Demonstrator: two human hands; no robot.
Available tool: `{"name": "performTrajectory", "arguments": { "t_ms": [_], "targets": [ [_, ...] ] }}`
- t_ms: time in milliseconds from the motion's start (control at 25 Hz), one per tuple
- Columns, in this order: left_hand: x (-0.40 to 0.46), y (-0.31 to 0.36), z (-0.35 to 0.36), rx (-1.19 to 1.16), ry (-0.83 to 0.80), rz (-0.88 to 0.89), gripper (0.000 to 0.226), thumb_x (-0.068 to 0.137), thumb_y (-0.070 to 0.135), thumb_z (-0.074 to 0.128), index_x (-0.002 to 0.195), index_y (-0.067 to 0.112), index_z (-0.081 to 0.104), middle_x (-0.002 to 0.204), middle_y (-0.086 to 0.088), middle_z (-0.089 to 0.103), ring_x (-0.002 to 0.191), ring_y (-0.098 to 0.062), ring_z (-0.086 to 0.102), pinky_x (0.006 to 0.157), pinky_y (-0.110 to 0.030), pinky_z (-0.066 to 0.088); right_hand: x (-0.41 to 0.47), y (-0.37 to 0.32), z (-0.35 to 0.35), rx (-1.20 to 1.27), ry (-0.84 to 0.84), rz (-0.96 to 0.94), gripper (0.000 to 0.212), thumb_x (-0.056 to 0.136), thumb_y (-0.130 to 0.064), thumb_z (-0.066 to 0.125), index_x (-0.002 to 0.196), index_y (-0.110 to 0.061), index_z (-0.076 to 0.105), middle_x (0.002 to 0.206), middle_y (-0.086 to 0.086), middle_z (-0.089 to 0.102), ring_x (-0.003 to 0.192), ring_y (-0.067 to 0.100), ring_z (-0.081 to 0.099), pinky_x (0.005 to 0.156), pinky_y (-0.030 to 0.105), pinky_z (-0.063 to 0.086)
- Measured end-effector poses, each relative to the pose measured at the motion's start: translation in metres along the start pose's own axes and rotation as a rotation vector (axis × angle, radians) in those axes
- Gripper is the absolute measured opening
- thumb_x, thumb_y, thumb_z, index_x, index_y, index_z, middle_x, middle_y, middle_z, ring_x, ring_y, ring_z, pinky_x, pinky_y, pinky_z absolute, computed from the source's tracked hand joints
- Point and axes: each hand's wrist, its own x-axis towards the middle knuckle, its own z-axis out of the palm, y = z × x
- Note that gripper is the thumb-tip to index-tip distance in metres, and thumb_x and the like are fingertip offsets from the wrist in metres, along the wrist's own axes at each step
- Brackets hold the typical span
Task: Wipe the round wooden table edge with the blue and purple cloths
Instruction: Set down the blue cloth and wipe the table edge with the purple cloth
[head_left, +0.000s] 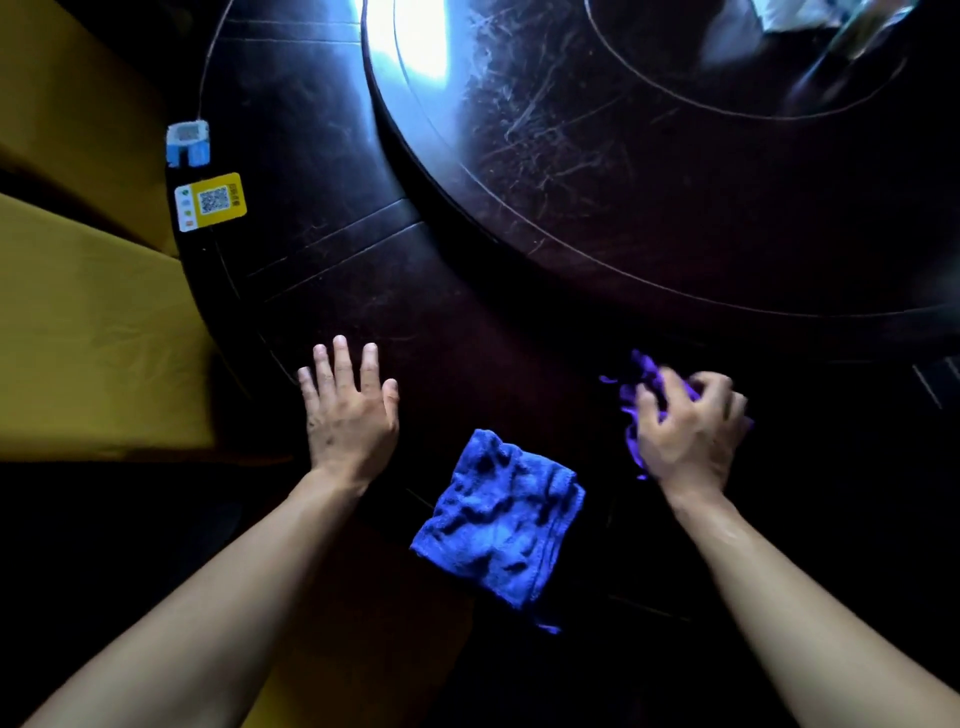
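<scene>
A dark round wooden table fills the view, its outer ring curving along the left. A folded blue cloth lies flat on the ring near the front edge, between my arms and touched by neither hand. My left hand rests flat on the ring left of the blue cloth, fingers spread, holding nothing. My right hand is to the right, fingers curled around a bunched purple cloth that sticks out past the fingers toward the left and far side.
A raised round turntable covers the table's middle, with blurred items at the far right. A yellow QR-code sticker and a small blue and white item sit near the left rim. Yellow chair covers stand left of the table.
</scene>
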Motion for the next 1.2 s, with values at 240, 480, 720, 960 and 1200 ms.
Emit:
{"name": "performTrajectory", "arguments": {
  "t_ms": [240, 480, 720, 960, 1200],
  "targets": [
    [0.008, 0.029, -0.013, -0.146, 0.011, 0.051, 0.041, 0.099, 0.021, 0.048, 0.136, 0.008, 0.057, 0.151, -0.022, 0.045, 0.145, -0.043, 0.033, 0.121, -0.057, 0.023, 0.003, -0.066, 0.017, 0.109, 0.05, 0.126, 0.028, 0.088, -0.048, 0.058, 0.102, -0.026, 0.071, 0.106, 0.009, 0.056, 0.091, 0.035, 0.05, 0.077, 0.044, 0.048],
    [0.032, 0.141, -0.005, -0.189, -0.038, 0.464, 0.047, 0.097, 0.032, 0.038, 0.129, 0.008, 0.063, 0.141, -0.019, 0.056, 0.135, -0.041, 0.048, 0.113, -0.056, 0.036, -0.034, 0.006, -0.004, 0.036, -0.07, -0.422, 0.054, 0.077, -0.048, 0.053, 0.127, -0.032, 0.064, 0.11, 0.007, 0.059, 0.089, 0.031, 0.052, 0.073, 0.041, 0.048],
    [0.024, 0.215, 0.014, -0.095, -0.04, 0.731, 0.042, 0.097, 0.034, 0.044, 0.131, 0.013, 0.059, 0.13, -0.013, 0.06, 0.119, -0.036, 0.055, 0.105, -0.054, 0.042, 0.011, 0.09, -0.029, -0.05, 0.026, 0.159, 0.025, 0.089, -0.043, 0.059, 0.105, -0.027, 0.069, 0.106, 0.006, 0.053, 0.093, 0.033, 0.05, 0.079, 0.047, 0.048],
    [0.023, 0.215, 0.025, -0.075, 0.034, 0.693, 0.042, 0.099, 0.033, 0.043, 0.134, 0.015, 0.057, 0.129, -0.013, 0.06, 0.117, -0.037, 0.055, 0.106, -0.052, 0.039, -0.068, 0.052, -0.024, 0.1, -0.11, -0.529, 0.048, 0.083, -0.047, 0.053, 0.126, -0.029, 0.062, 0.11, 0.009, 0.061, 0.087, 0.032, 0.052, 0.072, 0.043, 0.047],
    [0.025, 0.214, 0.024, -0.103, 0.051, 0.693, 0.04, 0.099, 0.029, 0.045, 0.136, 0.017, 0.056, 0.129, -0.011, 0.06, 0.118, -0.035, 0.055, 0.107, -0.051, 0.039, -0.027, 0.129, -0.036, 0.102, -0.07, -0.576, 0.046, 0.082, -0.039, 0.057, 0.125, -0.027, 0.066, 0.103, 0.013, 0.061, 0.081, 0.034, 0.054, 0.072, 0.044, 0.05]
  ]
}}
